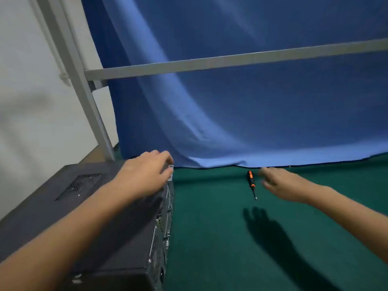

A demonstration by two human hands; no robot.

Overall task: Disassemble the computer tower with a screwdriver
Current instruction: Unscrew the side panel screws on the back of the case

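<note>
On green table (210, 238), computer tower (42, 202) is lying seemingly intact, disassembly not yet beginning; left hand (144, 173) is gripping its far corner, right hand (279, 183) is hovering loose-fingered, empty, beside untouched screwdriver (251, 182).

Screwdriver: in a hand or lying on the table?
Lying on the green table, ungripped: the screwdriver is beside the open right hand, which hovers without touching it.

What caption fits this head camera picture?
Left hand grips computer tower; right hand hovers beside the screwdriver.
</note>
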